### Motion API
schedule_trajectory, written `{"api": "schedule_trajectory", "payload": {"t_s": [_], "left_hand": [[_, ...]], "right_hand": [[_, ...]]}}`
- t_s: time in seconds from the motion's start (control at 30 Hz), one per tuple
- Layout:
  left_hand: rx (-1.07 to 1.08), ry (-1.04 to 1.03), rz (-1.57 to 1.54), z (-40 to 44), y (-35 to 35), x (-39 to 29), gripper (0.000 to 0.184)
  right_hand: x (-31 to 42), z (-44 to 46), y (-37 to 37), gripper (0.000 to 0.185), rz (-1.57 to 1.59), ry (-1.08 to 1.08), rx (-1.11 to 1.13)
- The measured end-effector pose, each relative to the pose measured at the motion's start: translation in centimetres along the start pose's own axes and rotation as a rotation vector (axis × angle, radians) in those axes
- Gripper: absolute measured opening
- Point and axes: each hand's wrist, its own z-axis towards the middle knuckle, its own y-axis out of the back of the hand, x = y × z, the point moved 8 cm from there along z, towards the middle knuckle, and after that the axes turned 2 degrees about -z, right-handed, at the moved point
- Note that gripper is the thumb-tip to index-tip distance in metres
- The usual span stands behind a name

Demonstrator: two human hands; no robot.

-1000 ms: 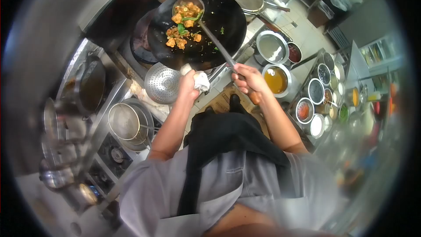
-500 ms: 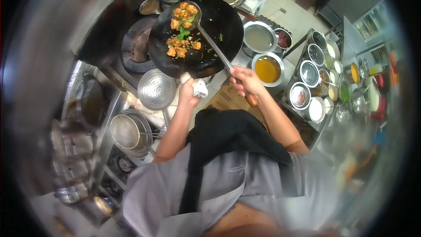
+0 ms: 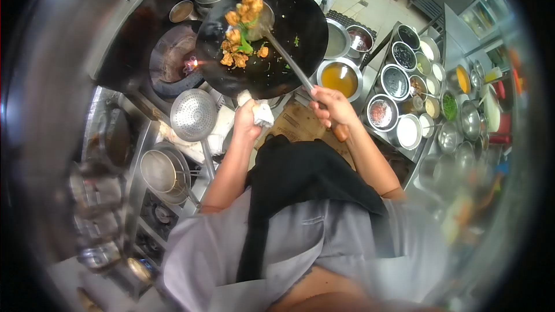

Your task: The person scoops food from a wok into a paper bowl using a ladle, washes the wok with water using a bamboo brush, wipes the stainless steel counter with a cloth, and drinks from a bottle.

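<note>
My left hand is closed around the near handle of a black wok, with a folded white cloth at the grip. Pieces of browned food and some green leaf lie in the left half of the wok. A long-handled ladle is in my right hand, fingers wrapped about its handle near the wooden end. Its bowl sits inside the wok at the food's upper right edge, partly blurred. The wok is held up beside the burner ring, where a small flame shows.
A perforated skimmer and a strainer lie at left. Right of the wok stand a bowl of yellow liquid and a bowl of dark red contents. Farther right, several ingredient containers fill a rack.
The ladle's bowl has moved slightly right and down in the wok, and the food has shifted with it. A flame now shows at the burner. The view has tilted slightly.
</note>
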Motion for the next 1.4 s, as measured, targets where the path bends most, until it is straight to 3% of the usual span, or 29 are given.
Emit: {"api": "schedule_trajectory", "payload": {"t_s": [0.13,0.23,0.37,0.53,0.63,0.73,0.83,0.9,0.97,1.0,1.03,1.13,1.23,1.3,1.4], "left_hand": [[-0.044,-0.008,0.017,-0.3,-0.3,1.4,0.008],[0.083,0.025,-0.046,-0.8,-0.7,2.7,0.008],[-0.043,0.044,-0.018,-2.5,-2.2,3.5,0.005],[0.140,0.067,-0.015,-1.3,-1.8,4.4,0.008],[0.041,0.055,-0.015,-1.7,-2.5,4.4,0.008],[-0.025,0.018,0.001,-3.7,-5.1,4.0,0.009],[0.029,0.057,0.005,-3.3,-5.7,4.0,0.009],[0.078,0.077,0.017,-2.3,-5.7,3.7,0.007],[0.172,0.079,-0.029,-1.0,-5.4,3.6,0.004],[0.171,0.104,-0.037,-1.5,-6.0,3.2,0.006],[0.174,0.101,-0.047,-2.0,-7.0,2.6,0.006],[0.152,0.165,-0.029,-2.2,-7.1,2.2,0.008],[0.248,0.204,-0.096,-2.1,-7.0,1.7,0.011],[0.030,0.144,-0.076,-4.6,-5.8,0.0,0.015],[0.059,0.091,-0.092,-6.3,-4.8,-4.0,0.021]], "right_hand": [[-0.2,-1.0,1.8,0.026,0.237,-0.091,0.075],[0.9,-3.1,1.9,0.026,0.243,-0.057,0.074],[2.5,-6.0,1.9,0.026,0.124,0.030,0.058],[0.6,-4.9,6.3,0.021,0.052,0.010,-0.085],[0.5,-5.9,6.7,0.024,0.053,0.013,-0.099],[2.2,-8.2,4.9,0.043,-0.200,0.088,-0.169],[3.3,-8.5,4.1,0.042,-0.494,0.219,-0.217],[3.6,-8.0,4.8,0.045,-0.678,0.191,-0.286],[5.0,-8.2,4.0,0.045,-1.147,0.689,-0.474],[5.1,-8.0,3.7,0.050,-1.146,0.491,-0.493],[4.9,-7.9,3.5,0.050,-1.156,0.493,-0.490],[4.7,-8.5,3.4,0.054,-1.186,0.745,-0.583],[4.5,-9.5,3.5,0.053,-1.174,0.637,-0.581],[3.8,-10.7,3.7,0.051,-1.193,0.656,-0.574],[3.5,-11.4,2.3,0.048,-1.075,0.741,-0.475]]}}
